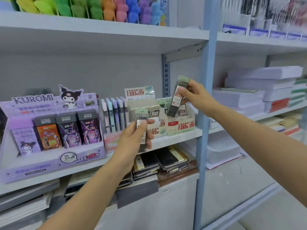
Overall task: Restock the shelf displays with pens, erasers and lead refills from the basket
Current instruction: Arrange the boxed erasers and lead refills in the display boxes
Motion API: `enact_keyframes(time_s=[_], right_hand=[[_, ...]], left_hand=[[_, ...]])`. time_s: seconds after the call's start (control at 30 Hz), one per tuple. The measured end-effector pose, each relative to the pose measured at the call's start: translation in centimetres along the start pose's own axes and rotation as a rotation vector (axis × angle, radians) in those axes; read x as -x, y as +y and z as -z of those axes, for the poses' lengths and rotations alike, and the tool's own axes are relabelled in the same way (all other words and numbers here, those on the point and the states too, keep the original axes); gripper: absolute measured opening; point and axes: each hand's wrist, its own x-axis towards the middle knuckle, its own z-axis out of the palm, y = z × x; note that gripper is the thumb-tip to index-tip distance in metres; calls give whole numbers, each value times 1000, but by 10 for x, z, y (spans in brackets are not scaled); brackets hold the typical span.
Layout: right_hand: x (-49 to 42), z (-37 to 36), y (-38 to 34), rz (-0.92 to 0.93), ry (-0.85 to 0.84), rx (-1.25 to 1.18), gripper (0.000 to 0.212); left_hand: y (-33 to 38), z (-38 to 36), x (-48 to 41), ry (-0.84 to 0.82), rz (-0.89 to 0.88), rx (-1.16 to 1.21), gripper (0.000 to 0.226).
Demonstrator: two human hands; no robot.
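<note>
Up top you have bright plush toys (119, 10); right of the blue post (206, 72), stacked paper reams (259, 80); lower down, piles of dark notebooks (171, 156)

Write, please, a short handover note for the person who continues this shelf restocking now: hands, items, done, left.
Left hand: grips one dark plastic lead refill case with a pale green cap, in front of the white and green cardboard display box marked 0.5.
Right hand: pinches a second lead refill case of the same look, tilted, above the cardboard display box marked 0.7.
Done: both boxes already hold some cases.
Left: put both held cases in; check each size label first. The basket is not in view.
</note>
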Motion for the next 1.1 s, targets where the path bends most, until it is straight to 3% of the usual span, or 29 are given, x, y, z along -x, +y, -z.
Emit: enact_keyframes(time_s=[0.27, 0.4, 0.6, 1.1], right_hand=[[-16, -8, 21, 18, -60, 139, 21], [-16, -16, 29, 13, 1, 61, 23], [-17, -18, 31, -12, -96, 120, 25], [-28, -17, 35, -41, -88, 51, 28]], left_hand=[[-1, 4, -10, -42, 25, 5, 21], [-3, 4, -11, -78, 19, -2, 16], [-4, 6, -10, -102, 18, -51, 14], [-1, 1, -13, -48, 18, -68, 15]])
